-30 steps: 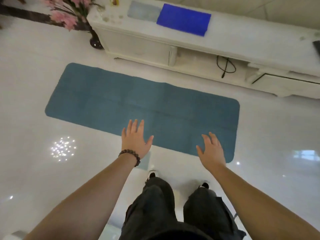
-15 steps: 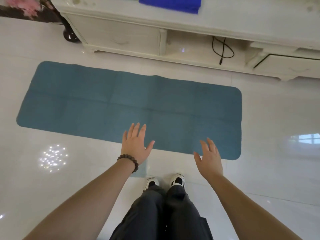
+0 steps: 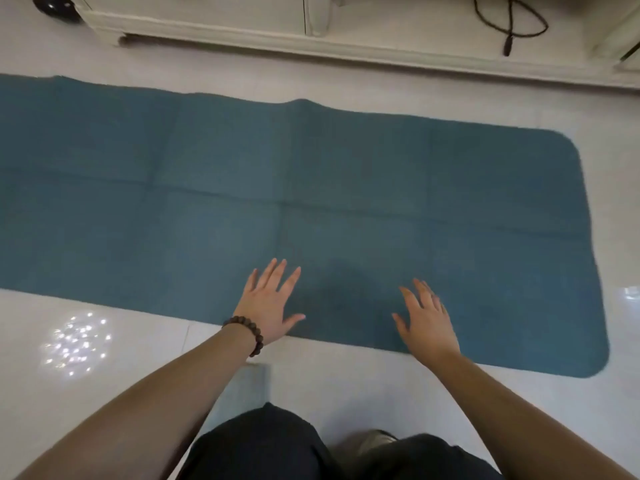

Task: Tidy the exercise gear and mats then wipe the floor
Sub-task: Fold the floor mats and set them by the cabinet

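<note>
Hands lowered: left hand [image 3: 268, 308], right hand [image 3: 426, 322] splayed over mat [image 3: 346, 188].

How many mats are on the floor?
1: the blue-green mat lies flat on the floor before the white cabinet; its left end runs out of view, so others may be hidden.

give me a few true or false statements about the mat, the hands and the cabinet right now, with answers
1. The mat lies unrolled, spread flat on the floor. True.
2. The left hand grips a rolled end of the mat. False: its fingers are spread straight over the mat's near edge, holding nothing.
3. The right hand is open. True.
4. The bead bracelet is on the right wrist. False: it is on the left wrist.
5. A black cable hangs at the white cabinet beyond the mat. True.
</note>
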